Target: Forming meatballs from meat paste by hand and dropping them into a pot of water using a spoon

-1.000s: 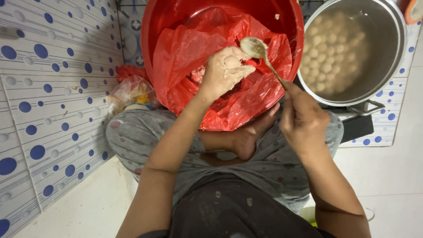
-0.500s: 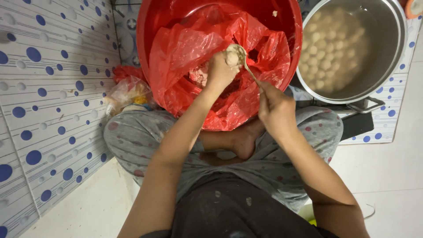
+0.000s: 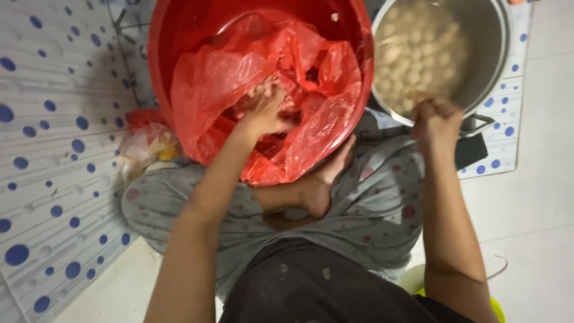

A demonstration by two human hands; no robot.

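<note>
— Paste [image 3: 281, 98], the pale minced stuff, lay in the red plastic bag [image 3: 227, 78] that lined the red basin [image 3: 179, 36], right in front of the seated person's crossed legs.

— How would it have handled?

— Soft and sticky, I'd judge; it would smear rather than lift clean. Best scooped from underneath with cupped fingers, a small lump at a time.

— And the left hand [image 3: 266, 110]?

— It was sunk in the paste, fingers curled down into it; whether they had closed on a lump I couldn't tell.

— The right hand [image 3: 436, 119]?

— Clenched at the near rim of the steel pot [image 3: 496, 54], knuckles up. Anything gripped inside the fist was hidden.

— What was in the pot?

— Many pale round balls [image 3: 412, 54] in cloudy liquid, looking tender and slippery. A crumpled bag [image 3: 143, 146] lay by the dotted tile wall [image 3: 54, 119].
</note>
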